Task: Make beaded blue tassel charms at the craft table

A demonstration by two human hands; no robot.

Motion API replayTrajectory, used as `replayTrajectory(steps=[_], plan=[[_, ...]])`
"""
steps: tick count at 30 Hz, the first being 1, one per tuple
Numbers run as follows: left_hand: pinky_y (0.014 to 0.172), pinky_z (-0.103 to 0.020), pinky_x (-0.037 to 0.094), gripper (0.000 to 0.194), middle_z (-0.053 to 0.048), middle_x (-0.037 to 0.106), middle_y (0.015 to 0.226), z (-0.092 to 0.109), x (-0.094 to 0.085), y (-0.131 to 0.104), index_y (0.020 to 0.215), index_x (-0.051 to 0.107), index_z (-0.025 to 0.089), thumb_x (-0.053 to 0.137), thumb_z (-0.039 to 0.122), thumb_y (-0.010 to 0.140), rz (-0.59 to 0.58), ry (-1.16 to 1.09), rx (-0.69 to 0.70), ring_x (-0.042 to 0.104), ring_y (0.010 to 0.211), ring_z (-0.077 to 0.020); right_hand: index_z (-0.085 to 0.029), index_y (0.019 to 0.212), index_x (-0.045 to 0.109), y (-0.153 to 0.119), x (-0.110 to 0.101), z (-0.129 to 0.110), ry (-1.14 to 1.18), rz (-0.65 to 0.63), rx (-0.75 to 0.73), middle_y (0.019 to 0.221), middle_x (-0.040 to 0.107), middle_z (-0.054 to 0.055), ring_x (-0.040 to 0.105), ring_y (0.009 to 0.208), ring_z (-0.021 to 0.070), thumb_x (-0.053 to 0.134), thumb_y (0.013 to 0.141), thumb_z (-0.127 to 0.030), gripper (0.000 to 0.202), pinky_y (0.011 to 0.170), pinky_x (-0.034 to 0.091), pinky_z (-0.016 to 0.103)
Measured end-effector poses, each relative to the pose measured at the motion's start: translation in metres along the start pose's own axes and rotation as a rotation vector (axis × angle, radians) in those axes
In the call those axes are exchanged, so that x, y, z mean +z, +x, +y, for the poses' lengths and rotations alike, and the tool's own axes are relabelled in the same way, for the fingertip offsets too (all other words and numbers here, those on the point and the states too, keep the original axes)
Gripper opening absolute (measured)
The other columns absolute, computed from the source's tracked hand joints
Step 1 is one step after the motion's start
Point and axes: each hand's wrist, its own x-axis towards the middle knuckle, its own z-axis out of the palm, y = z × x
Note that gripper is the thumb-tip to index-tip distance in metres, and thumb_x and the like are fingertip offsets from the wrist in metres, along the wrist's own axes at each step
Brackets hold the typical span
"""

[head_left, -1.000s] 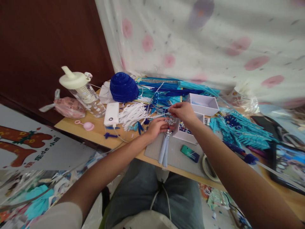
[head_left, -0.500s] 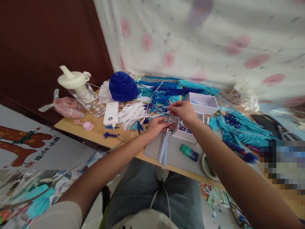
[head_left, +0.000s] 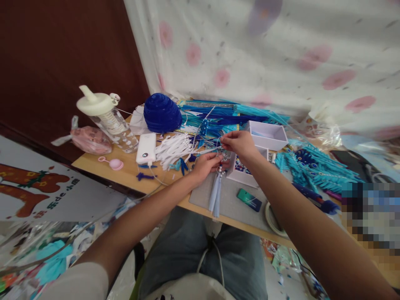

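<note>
My left hand (head_left: 206, 165) is closed, its fingertips pinching a silver filigree charm (head_left: 225, 157) over the grey mat. Below the charm hang pearly beads (head_left: 220, 170) and a pale blue tassel (head_left: 215, 196), which reaches toward the table's front edge. My right hand (head_left: 239, 143), just above and to the right, pinches a thin pale thread (head_left: 218, 143) that curves down toward the charm. Whether it passes through the charm is too small to tell. Partly behind my right forearm stands a white box of beads (head_left: 242, 180).
A second white box (head_left: 268, 139) stands behind. Left are a blue fuzzy dome (head_left: 162, 113), white stems (head_left: 175, 148), a power bank (head_left: 146, 148) and a bottle (head_left: 114, 127). Rightward lie a green card (head_left: 249, 200), a tape roll (head_left: 272, 221), a glue gun (head_left: 315, 198) and turquoise fuzzy pieces (head_left: 328, 171).
The thread between my hands now shows a rounder curve at my right fingertips. Both hands stay almost in the same place, and the tassel hangs as before.
</note>
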Motion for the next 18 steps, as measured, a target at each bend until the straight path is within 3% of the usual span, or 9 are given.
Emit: replayTrajectory(steps=[4,18], plan=[[0.081,-0.034,0.056,0.033,-0.010,0.076,0.088,-0.0033,-0.0014,0.0018,0.090,0.068,0.013,0.078,0.042,0.078,-0.001,0.004,0.006,0.074,0.080,-0.0213,-0.017,0.059,0.064,0.0008,0.0007,0.0003,0.002,0.006,0.004,0.057,0.063,0.001,0.057,0.049,0.0120,0.077,0.065,-0.013,0.015,0.051,0.055,0.027],[0.086,-0.035,0.056,0.021,-0.010,0.077,0.096,0.0003,0.0033,-0.0013,0.092,0.073,0.012,0.076,0.028,0.079,0.014,0.039,0.012,0.073,0.084,-0.0196,-0.016,0.058,0.064,-0.0049,0.0009,-0.0026,-0.004,0.005,0.058,0.055,0.061,-0.001,0.056,0.049,0.0091,0.073,0.069,-0.010,0.016,0.051,0.052,0.020]])
